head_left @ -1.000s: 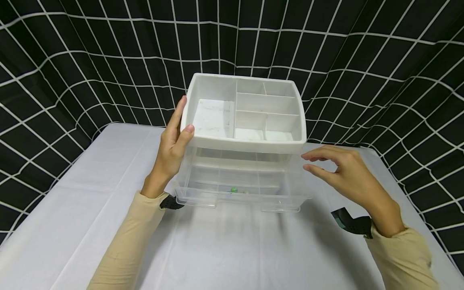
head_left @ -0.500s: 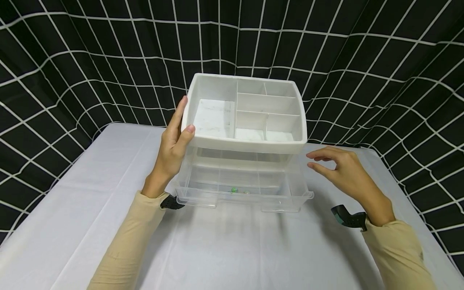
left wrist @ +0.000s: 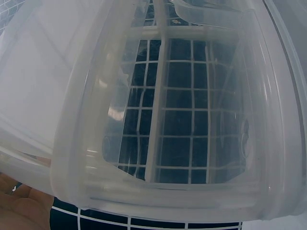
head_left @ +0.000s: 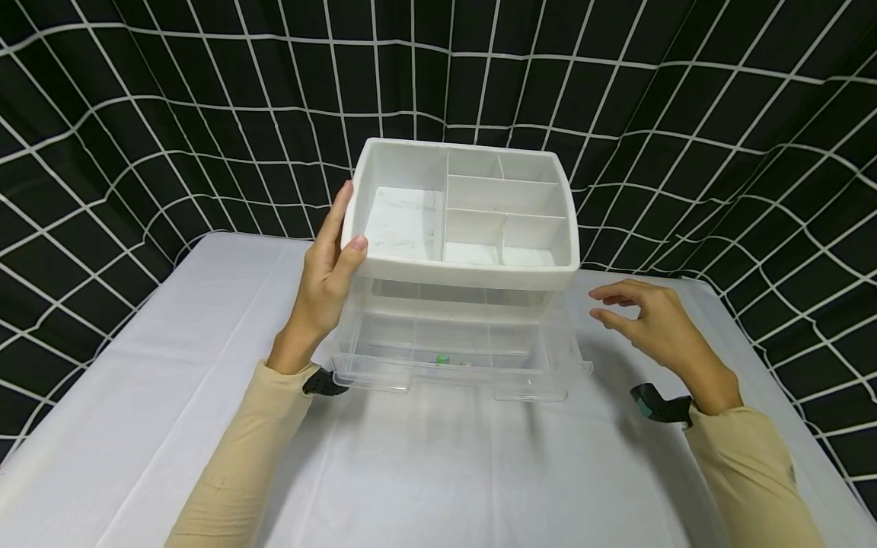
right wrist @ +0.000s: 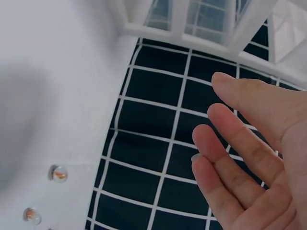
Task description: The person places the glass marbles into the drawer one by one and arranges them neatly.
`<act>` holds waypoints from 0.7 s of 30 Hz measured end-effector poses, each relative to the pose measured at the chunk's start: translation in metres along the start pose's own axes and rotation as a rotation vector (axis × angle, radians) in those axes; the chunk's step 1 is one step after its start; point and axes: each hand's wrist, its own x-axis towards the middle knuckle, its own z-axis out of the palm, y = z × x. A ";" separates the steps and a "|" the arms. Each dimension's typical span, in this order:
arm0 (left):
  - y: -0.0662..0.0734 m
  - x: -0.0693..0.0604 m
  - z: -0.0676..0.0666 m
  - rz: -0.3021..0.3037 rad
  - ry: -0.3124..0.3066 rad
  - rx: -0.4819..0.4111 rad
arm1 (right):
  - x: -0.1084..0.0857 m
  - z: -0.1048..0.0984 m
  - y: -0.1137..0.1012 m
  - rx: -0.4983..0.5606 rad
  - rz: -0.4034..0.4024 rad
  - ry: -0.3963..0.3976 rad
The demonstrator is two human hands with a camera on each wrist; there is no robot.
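A white plastic desk organizer (head_left: pixel 473 274) with a divided top tray stands in the middle of the head view. Its clear drawer (head_left: pixel 466 380) is pulled out toward me and fills much of the left wrist view. Inside lie a green marble (head_left: pixel 442 358) and a smaller pale item, too small to make out. My left hand (head_left: pixel 322 278) grips the organizer's left side, thumb over the front corner of the rim. To the right of the organizer, my right hand (head_left: pixel 640 312) hovers apart from it, fingers loosely bent and holding nothing.
White cloth covers the table (head_left: pixel 171 365). Black fabric with a white grid (head_left: pixel 411 68) hangs behind and at both sides. In the right wrist view, a clear marble with orange inside (right wrist: pixel 59 174) and another such marble (right wrist: pixel 32 216) rest on a white surface.
My right hand has drawn slightly to the right, away from the organizer. The left hand, organizer and drawer look almost unmoved.
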 end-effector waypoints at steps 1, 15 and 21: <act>0.000 0.000 0.000 0.001 0.000 0.001 | 0.000 0.000 0.002 0.004 0.007 -0.003; -0.001 0.000 0.000 -0.005 -0.004 -0.011 | 0.000 0.008 0.021 0.076 0.107 -0.058; -0.001 0.000 0.000 -0.002 -0.003 -0.017 | 0.003 0.012 0.031 0.047 0.076 -0.065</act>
